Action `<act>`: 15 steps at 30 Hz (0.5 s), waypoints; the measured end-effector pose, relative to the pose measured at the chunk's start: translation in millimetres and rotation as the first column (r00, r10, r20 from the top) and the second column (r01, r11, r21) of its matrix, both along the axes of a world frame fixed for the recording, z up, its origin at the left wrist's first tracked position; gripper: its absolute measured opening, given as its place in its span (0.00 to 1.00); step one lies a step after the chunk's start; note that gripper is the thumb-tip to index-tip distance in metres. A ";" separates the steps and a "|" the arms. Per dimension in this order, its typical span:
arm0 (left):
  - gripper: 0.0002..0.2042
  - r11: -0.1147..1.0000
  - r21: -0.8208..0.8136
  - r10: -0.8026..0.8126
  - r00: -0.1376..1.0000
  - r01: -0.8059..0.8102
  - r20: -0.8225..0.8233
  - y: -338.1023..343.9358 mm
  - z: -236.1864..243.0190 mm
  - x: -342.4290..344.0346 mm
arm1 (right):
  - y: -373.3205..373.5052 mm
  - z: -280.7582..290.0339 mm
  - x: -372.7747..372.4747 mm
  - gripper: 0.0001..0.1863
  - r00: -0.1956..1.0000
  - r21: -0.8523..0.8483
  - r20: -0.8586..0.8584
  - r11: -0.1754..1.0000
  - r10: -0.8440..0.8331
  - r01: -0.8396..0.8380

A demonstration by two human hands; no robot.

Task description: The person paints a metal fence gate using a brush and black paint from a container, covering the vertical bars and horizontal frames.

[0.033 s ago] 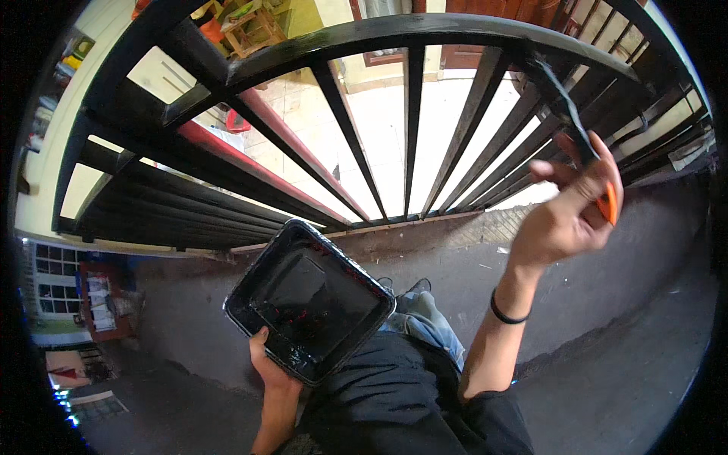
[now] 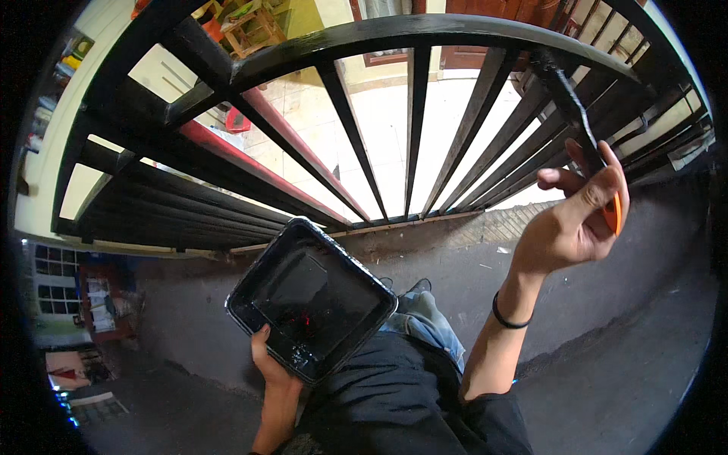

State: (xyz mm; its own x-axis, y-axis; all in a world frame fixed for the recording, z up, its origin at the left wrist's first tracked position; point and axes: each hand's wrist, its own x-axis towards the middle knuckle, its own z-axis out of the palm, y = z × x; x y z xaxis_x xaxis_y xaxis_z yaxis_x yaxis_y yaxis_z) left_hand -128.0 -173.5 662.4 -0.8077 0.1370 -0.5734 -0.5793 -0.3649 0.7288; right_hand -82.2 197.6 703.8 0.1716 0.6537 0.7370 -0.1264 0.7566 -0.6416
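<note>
My left hand [image 2: 271,362] grips the lower left edge of a square black paint tray [image 2: 353,345], its thumb over the rim. The tray is tilted toward me, with wet dark paint and small red glints inside. My right hand [image 2: 580,208] is closed around the handle of a paintbrush [image 2: 573,103], which has an orange end [image 2: 613,214]. The brush's dark, paint-covered head reaches the underside of the black railing's curved top rail [image 2: 394,30], near its right part; exact contact is hard to make out.
Black bars [image 2: 413,129] fan downward from the rail in front of me, two with red faces [image 2: 292,148]. Beyond them lie a pale tiled floor [image 2: 371,167] and a wooden stool [image 2: 254,30]. My shoes [image 2: 418,287] rest on the dark grey floor [image 2: 189,303].
My right hand and the brush have shifted slightly right and down along the rail. The tray has moved barely to the right in my left hand.
</note>
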 end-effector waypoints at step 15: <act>0.17 0.952 0.140 -0.292 0.942 0.271 0.168 -43.6 -25.0 -68.8 | -40.4 7.7 48.1 0.21 0.960 -0.166 0.139 0.950 -0.244 0.266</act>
